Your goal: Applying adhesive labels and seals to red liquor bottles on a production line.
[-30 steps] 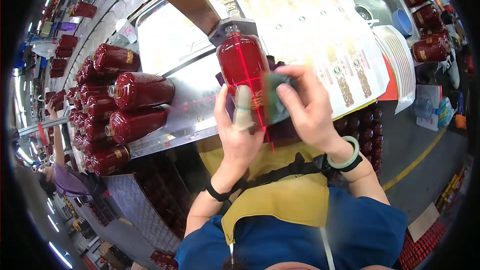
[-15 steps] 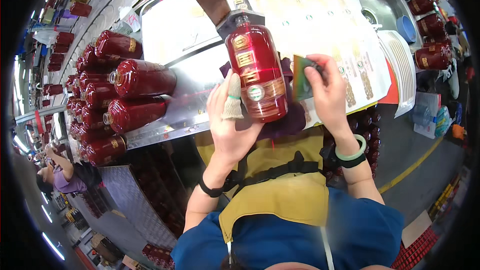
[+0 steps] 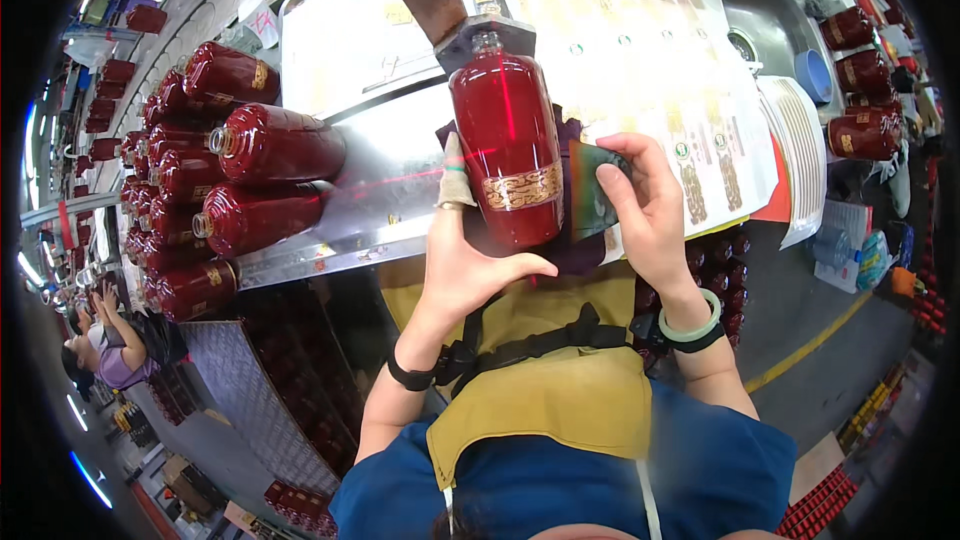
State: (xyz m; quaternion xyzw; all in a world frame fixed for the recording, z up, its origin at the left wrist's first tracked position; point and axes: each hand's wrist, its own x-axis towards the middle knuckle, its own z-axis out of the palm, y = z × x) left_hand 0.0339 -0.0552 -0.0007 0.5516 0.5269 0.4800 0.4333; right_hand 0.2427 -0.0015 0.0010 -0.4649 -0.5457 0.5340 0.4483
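A red glass bottle (image 3: pixel 510 135) lies with its neck pointing away, at an angled metal stop (image 3: pixel 484 36). Around its lower body runs an ornate gold band (image 3: pixel 522 187). My left hand (image 3: pixel 458 262) is open at the bottle's left side. Its fingers, covered in part by knitted finger sleeves, lie along the glass, and some are hidden. The thumb stretches out below the base. To the right of the bottle, my right hand (image 3: pixel 648 208) pinches a thin, flexible dark green and orange sheet (image 3: pixel 592 190). Dark purple cloth (image 3: pixel 572 258) shows beneath the bottle.
Several more red bottles (image 3: pixel 280 145) lie stacked at the left. Sheets of gold decals (image 3: pixel 640 60) cover the bench behind and right. A metal sink (image 3: pixel 745 0) with a blue bowl (image 3: pixel 812 75) is at the far right. Another person (image 3: pixel 115 350) works at the far left.
The bottle has turned about its length: gold lettering faced up before, now a plain red face and the gold band do. My left thumb has swung out below the base.
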